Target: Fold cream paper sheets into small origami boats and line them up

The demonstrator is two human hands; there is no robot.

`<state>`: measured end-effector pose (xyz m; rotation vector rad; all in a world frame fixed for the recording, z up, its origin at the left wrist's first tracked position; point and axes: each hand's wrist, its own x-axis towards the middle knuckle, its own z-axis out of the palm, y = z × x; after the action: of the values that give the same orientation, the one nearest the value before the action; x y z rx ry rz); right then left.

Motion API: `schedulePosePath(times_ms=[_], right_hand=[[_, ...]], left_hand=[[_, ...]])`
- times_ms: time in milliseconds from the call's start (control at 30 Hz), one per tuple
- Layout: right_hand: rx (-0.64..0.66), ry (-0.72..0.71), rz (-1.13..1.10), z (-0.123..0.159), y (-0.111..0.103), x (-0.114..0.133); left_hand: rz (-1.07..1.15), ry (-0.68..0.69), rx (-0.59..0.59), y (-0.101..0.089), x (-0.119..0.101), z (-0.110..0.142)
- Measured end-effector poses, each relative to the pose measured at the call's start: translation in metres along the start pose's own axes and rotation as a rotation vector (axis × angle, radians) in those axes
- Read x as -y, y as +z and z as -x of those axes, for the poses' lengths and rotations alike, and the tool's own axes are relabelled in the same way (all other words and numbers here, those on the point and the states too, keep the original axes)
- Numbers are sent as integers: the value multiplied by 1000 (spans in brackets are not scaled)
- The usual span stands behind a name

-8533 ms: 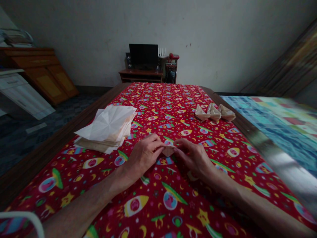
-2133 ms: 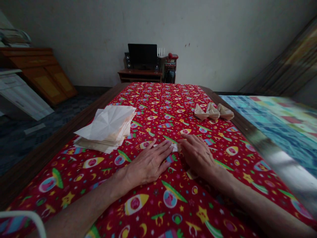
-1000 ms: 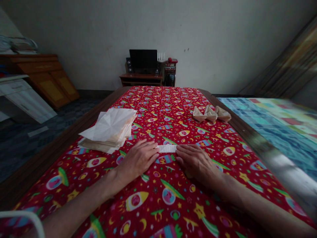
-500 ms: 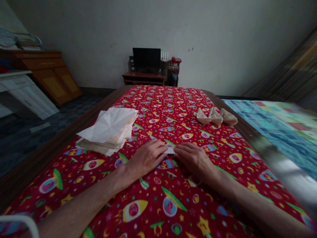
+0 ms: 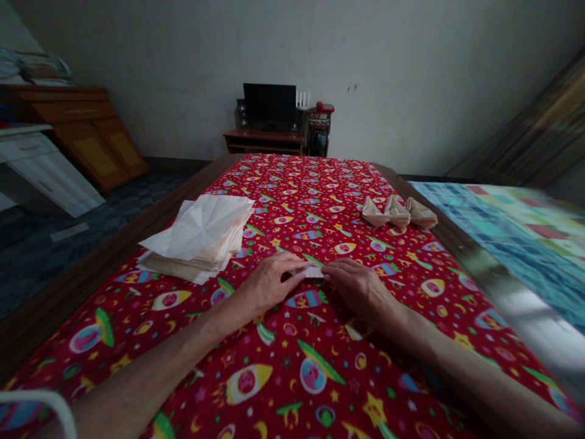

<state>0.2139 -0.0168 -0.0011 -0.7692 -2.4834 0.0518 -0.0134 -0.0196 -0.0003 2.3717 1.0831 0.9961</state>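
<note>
Between my hands, low over the patterned red cloth [image 5: 292, 341], is a narrow strip of folded white paper [image 5: 314, 272]. My left hand [image 5: 273, 279] pinches its left end, thumb below and fingers above. At the right end, my right hand [image 5: 359, 285] has its fingers pressed together on the paper. Fingertips cover both ends of the strip. A loose stack of creased white paper sheets [image 5: 205, 228] lies to the left, beyond my left hand. Several folded paper pieces [image 5: 397, 213] stand nested in a row to the far right.
A white curved bar [image 5: 43, 396] shows at the lower left corner. Beyond the table's far end stand a monitor [image 5: 269, 107] and speakers on a small desk [image 5: 262, 139]. A bed with a blue checked cover [image 5: 493, 238] lies along the right side.
My left thumb has shifted, opening a small gap under the fingers. Slightly more of the paper strip shows between my hands. The view has tilted a little.
</note>
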Motion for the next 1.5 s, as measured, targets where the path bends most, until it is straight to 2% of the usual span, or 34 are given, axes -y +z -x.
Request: schedulePosePath(times_ms=[300, 467, 600, 733, 833, 967, 1133, 1233, 1367, 1433, 1500], right_hand=[[-18, -39, -13, -3, -1, 3], [-86, 76, 11, 2, 0, 1], [-44, 142, -67, 9, -4, 0], [-85, 192, -91, 13, -9, 0], [-65, 190, -98, 12, -11, 0], [-20, 168, -82, 8, -12, 2], [-60, 129, -139, 5, -11, 9], [-73, 139, -190, 5, -11, 12], [-124, 208, -193, 6, -10, 17], [-175, 212, -183, 4, -8, 21], [-229, 183, -166, 1, -6, 25]], left_hand=[[-32, -63, 59, 0, -7, -1], [-87, -43, 64, 2, -6, 2], [-23, -26, -21, 2, -6, 3], [18, -31, -139, -2, -5, 2], [24, -40, -206, -6, -4, 0], [56, -43, -204, -6, -5, -1], [98, -49, -203, -2, -9, -1], [202, -135, -238, -1, -10, -1], [457, -339, -312, 2, -16, 0], [490, -421, -254, 5, -22, 2], [495, -498, -132, 7, -30, 3]])
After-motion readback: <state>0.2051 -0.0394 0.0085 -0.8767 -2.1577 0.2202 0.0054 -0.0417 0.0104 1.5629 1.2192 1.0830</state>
